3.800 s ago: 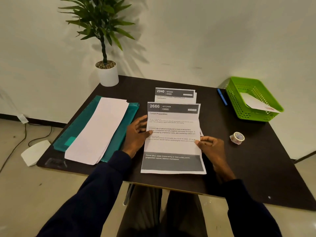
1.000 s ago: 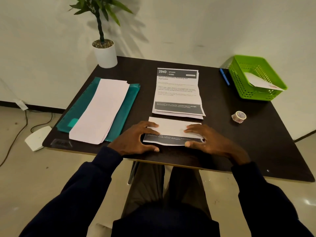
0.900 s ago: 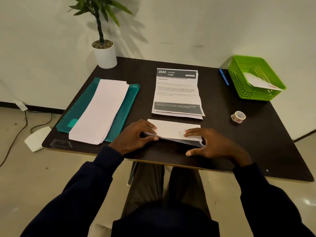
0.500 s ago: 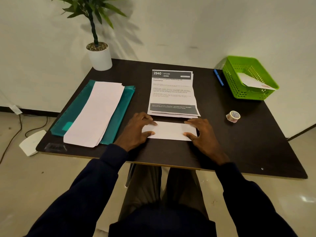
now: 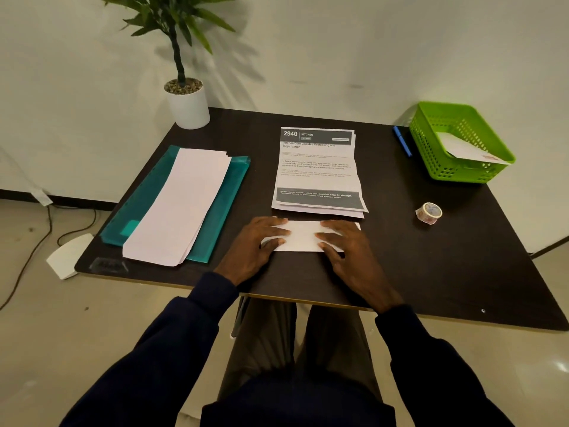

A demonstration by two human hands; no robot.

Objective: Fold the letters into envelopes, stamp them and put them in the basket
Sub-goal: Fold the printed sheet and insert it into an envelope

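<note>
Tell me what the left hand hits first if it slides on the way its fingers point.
Probably the right hand, whose fingers face it across the folded letter; angled slightly farther, the printed letter stack instead.

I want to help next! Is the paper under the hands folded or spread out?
Folded. The letter is a short blank strip pressed by the left hand and right hand; the pile behind lies spread.
</note>
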